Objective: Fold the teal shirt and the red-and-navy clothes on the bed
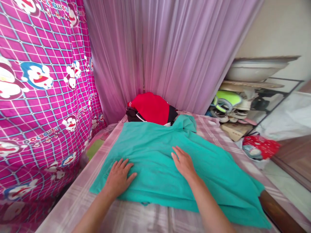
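Observation:
A teal shirt [155, 145] lies spread over the bed-like surface, with shallow wrinkles across its middle. One bunched part of it sticks up at the far edge, and a sleeve-like end reaches toward the lower right. My left hand [119, 177] rests flat on the shirt's left part, fingers spread and thumb out. Over the middle of the cloth is my right hand [184, 162], its fingers stretched out and slightly apart, palm down. Whether its palm presses on the fabric I cannot tell. Neither hand grips anything.
Red and black clothes [152, 108] are piled behind the shirt on a checked sheet [145, 218]. A purple curtain [155, 48] hangs behind, a pink patterned one [55, 106] at left. Right of the sheet stand a shoe rack [264, 113] and a red bag [262, 147]. A dark brown object [279, 210] lies lower right.

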{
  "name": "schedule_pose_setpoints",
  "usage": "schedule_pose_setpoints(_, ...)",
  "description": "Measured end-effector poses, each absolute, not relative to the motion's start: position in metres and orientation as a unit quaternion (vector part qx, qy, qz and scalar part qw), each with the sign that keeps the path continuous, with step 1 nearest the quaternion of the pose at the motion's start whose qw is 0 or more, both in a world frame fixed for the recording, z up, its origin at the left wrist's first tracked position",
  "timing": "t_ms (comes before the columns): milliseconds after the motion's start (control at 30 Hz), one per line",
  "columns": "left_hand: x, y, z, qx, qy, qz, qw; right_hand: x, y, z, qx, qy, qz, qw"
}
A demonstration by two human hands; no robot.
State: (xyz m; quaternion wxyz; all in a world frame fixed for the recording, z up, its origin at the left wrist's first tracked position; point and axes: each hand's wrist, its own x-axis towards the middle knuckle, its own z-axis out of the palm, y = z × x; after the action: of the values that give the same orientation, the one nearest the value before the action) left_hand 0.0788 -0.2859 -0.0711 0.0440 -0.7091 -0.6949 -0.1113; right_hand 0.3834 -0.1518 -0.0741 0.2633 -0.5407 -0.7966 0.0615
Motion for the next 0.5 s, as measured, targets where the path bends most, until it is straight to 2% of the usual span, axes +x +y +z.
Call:
schedule_pose_setpoints(100, 0.088, -0.275, -0.041, -0.705, -0.703, -0.093, 0.004, 0.379, -0.139, -0.063, -0.521, -0.769, 0.108, 0.355)
schedule_pose_setpoints(200, 0.104, -0.26, -0.021, -0.717, -0.689, -0.103, 0.003, 0.371, -0.132, -0.056, -0.521, -0.715, 0.208, 0.417)
schedule_pose_setpoints(300, 0.121, -0.242, -0.018, -0.744, -0.661, -0.098, -0.016, 0.37, -0.13, -0.063, -0.531, -0.629, 0.311, 0.476)
schedule_pose_setpoints(500, 0.132, -0.218, -0.019, -0.758, -0.649, -0.012, -0.065, 0.387, -0.131, -0.088, -0.541, -0.457, 0.397, 0.584)
